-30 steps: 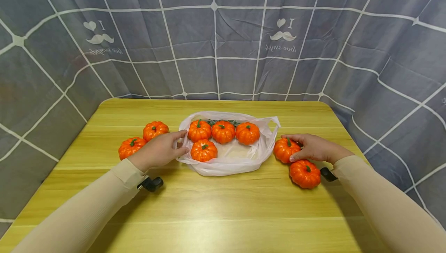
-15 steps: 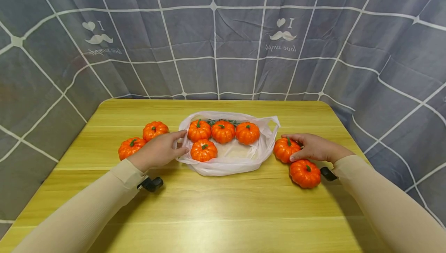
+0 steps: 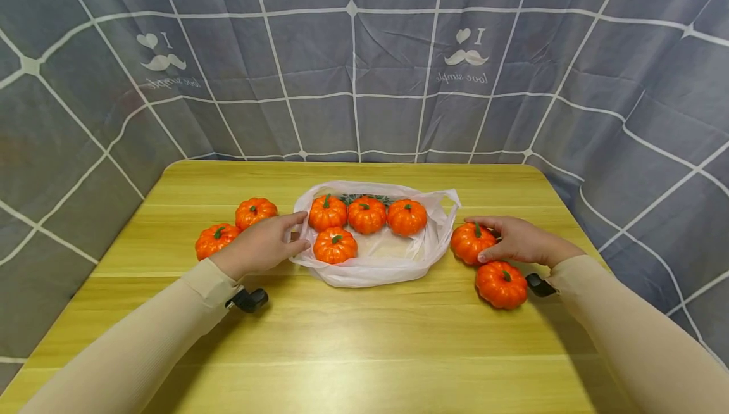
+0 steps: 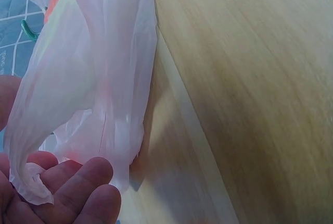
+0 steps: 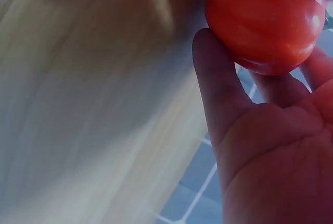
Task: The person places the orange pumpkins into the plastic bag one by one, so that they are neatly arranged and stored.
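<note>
The left hand [image 3: 261, 246] is at the left end of a white bag [image 3: 359, 277], its grip curled around a strip of the plastic. The right hand [image 3: 524, 241] has its grip on an orange pumpkin [image 3: 469, 245] just outside the bag's right end, thumb on the near side and fingers on the far side. A nearer pumpkin [image 3: 501, 285] sits just beside it on the desk [image 3: 364, 344]. Inside the bag are four bagged pumpkins [image 3: 367, 216], three in a row at the back and one in front at the left. Two left pumpkins [image 3: 255, 211] lie beyond the left wrist, one partly hidden by it. A grey curtain [image 3: 393, 53] with white lines hangs behind the desk.
</note>
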`<action>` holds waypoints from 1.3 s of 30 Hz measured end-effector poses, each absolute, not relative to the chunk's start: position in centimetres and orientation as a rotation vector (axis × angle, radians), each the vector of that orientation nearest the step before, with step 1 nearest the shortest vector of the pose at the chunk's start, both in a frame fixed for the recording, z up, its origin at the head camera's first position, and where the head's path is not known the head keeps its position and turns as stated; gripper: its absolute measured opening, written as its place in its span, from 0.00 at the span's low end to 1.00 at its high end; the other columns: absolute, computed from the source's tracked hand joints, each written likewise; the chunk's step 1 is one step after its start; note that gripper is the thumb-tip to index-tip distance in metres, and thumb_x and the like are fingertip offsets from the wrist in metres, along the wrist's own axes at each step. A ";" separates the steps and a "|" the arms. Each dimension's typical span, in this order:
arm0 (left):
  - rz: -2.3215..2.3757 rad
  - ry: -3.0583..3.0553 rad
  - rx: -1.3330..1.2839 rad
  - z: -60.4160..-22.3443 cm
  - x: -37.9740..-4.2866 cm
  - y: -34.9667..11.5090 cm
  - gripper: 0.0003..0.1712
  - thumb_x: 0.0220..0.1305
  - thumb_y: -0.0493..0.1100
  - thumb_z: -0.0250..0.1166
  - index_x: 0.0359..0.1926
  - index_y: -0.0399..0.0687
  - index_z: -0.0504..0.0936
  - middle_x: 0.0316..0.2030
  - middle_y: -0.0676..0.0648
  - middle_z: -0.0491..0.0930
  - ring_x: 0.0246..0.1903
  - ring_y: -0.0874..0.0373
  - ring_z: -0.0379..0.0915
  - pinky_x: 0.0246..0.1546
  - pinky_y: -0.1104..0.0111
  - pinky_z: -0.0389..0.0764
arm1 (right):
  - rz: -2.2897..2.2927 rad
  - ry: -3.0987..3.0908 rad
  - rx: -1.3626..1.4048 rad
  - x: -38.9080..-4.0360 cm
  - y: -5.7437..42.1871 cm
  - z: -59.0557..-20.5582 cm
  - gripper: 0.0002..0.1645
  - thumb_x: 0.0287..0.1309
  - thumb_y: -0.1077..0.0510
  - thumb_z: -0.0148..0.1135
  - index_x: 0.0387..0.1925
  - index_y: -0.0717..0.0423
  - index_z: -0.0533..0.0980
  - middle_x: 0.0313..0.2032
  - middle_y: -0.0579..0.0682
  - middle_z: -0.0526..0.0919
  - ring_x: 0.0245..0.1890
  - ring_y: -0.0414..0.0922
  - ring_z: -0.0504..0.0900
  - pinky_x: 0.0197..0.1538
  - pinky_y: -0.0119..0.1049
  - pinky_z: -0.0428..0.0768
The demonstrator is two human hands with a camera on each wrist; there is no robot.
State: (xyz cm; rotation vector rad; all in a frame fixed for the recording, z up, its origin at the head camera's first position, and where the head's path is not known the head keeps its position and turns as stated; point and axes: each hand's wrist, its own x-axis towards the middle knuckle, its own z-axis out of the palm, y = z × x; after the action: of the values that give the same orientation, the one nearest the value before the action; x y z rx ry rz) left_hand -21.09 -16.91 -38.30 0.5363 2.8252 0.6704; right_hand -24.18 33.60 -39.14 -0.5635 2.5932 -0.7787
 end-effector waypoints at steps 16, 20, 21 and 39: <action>0.677 2.824 0.537 -38.1 -21.0 -16.9 0.42 0.74 0.54 0.66 0.79 0.38 0.65 0.27 0.48 0.75 0.22 0.58 0.65 0.25 0.65 0.68 | -0.992 2.720 -0.495 -23.6 34.3 -33.3 0.54 0.61 0.54 0.77 0.82 0.55 0.59 0.64 0.65 0.79 0.52 0.33 0.78 0.51 0.22 0.77; 0.680 2.820 0.532 -38.2 -21.0 -17.0 0.42 0.74 0.54 0.66 0.79 0.38 0.64 0.30 0.47 0.78 0.22 0.57 0.65 0.26 0.65 0.68 | -1.003 2.768 -0.537 -23.4 33.3 -31.7 0.53 0.63 0.55 0.76 0.82 0.55 0.59 0.61 0.63 0.81 0.49 0.31 0.78 0.49 0.22 0.78; 0.681 2.819 0.530 -38.2 -21.1 -17.0 0.42 0.74 0.55 0.66 0.79 0.38 0.64 0.32 0.47 0.80 0.23 0.57 0.66 0.26 0.65 0.69 | -1.016 2.773 -0.554 -23.3 32.9 -31.3 0.52 0.63 0.56 0.76 0.82 0.55 0.58 0.61 0.63 0.81 0.49 0.31 0.78 0.49 0.22 0.78; 0.654 2.841 0.548 -38.4 -21.1 -17.0 0.42 0.75 0.56 0.64 0.79 0.38 0.65 0.39 0.47 0.83 0.29 0.57 0.72 0.34 0.65 0.73 | -1.099 2.658 -0.757 -22.8 22.5 -30.5 0.54 0.59 0.59 0.78 0.82 0.52 0.60 0.67 0.58 0.77 0.62 0.54 0.78 0.60 0.42 0.83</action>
State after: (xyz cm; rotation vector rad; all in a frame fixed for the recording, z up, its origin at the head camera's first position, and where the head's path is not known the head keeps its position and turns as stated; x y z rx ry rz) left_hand -21.09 -17.01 -38.38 0.5479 2.8412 0.6538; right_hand -22.77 22.49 -30.53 -0.7574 2.6581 -1.0991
